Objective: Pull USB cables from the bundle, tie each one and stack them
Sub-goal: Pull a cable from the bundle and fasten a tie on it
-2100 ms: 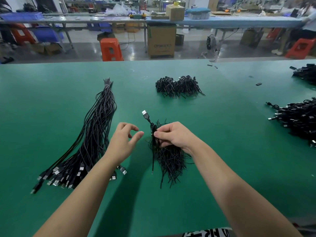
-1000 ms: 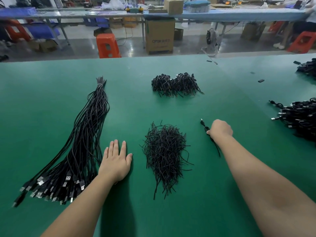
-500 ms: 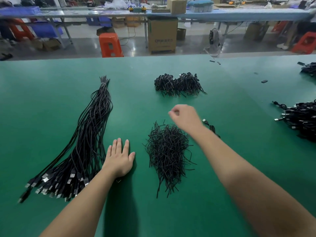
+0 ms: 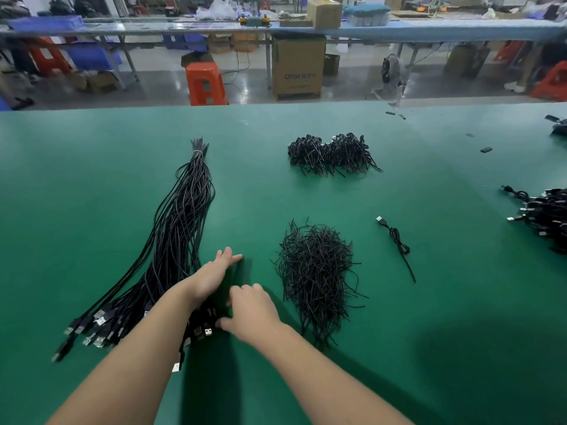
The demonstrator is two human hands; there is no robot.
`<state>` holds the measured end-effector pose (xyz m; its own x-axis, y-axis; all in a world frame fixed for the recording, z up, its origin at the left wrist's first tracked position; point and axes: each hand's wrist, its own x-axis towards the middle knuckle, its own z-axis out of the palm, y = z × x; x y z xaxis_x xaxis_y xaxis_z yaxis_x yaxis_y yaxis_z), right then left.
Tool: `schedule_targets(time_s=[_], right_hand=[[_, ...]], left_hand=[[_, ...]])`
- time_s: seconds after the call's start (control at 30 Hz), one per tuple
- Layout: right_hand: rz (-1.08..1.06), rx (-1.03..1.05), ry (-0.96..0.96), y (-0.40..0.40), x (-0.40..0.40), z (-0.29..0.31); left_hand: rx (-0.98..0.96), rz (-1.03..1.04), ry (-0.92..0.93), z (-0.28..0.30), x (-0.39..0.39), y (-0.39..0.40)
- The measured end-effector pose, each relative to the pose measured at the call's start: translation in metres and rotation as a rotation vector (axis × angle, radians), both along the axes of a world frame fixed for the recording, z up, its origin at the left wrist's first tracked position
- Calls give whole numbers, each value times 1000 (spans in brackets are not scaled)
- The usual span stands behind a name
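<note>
The long bundle of USB cables (image 4: 181,228) lies on the green desk (image 4: 92,179) with its far end cinched by a tie and its plug ends fanned toward the person, which likely makes single plugs easy to pick out. The left hand (image 4: 214,271) lies flat on the near part of the bundle, fingers straight and pointing away; it seems to pin the mass down so that one cable can slide free without dragging the rest. The right hand (image 4: 248,314) reaches across to the plug ends, its fingers curled at a plug (image 4: 208,331), but whether it actually pinches one is hidden by the hand itself. Just right of the hands sits a loose heap of short black ties (image 4: 316,271), within easy reach for binding. Farther right lies one tied cable (image 4: 395,240) alone, perhaps the start of a stack. A darker pile of finished cables (image 4: 546,219) sits at the desk's right edge, and another clump of black wire pieces (image 4: 331,153) lies farther back. No box or tray on the desk holds any of these; everything rests bare on the surface.
</note>
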<state>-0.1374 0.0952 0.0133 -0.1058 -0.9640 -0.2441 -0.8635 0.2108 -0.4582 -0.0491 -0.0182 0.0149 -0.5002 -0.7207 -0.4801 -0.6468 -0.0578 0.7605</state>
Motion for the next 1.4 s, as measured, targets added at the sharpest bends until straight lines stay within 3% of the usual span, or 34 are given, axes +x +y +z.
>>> schedule_targets(time_s=[0.17, 0.27, 0.33, 0.4, 0.53, 0.7, 0.8, 0.9, 1.0, 1.07, 1.2, 1.33, 1.4], right_hand=[[-74, -32, -74, 6, -4, -3], [-107, -38, -80, 5, -7, -1], [-159, -38, -137, 5, -11, 2], [-201, -46, -230, 6, -18, 4], [-223, -123, -358, 9, -35, 17], [1, -280, -268, 10, -42, 51], [32, -360, -355, 11, -45, 70], [-89, -412, -579, 10, -53, 84], [-243, -421, -1056, 9, -58, 96], [-268, -469, -1275, 12, -61, 104], [-245, -542, -1380, 18, -65, 118], [-242, -651, -1623, 26, -75, 144], [-241, -714, -1644, 30, -87, 161]], left_hand=[[25, 19, 126, -1, 13, -19], [-358, 47, -26, -9, 30, -31], [-597, -89, -211, -23, 42, -29], [-732, -195, -327, -38, 51, -25], [-860, -182, -323, -44, 52, -24], [-864, -144, -258, -39, 42, -20], [-866, -60, -139, -30, 31, -17], [-856, 12, -34, -16, 21, -19], [-832, 44, 16, 0, 15, -20], [-888, 32, -41, 10, 11, -21], [-973, -19, -71, 28, 2, -28], [-691, -121, -207, 25, 4, -41], [-577, -159, -304, 17, 12, -39]])
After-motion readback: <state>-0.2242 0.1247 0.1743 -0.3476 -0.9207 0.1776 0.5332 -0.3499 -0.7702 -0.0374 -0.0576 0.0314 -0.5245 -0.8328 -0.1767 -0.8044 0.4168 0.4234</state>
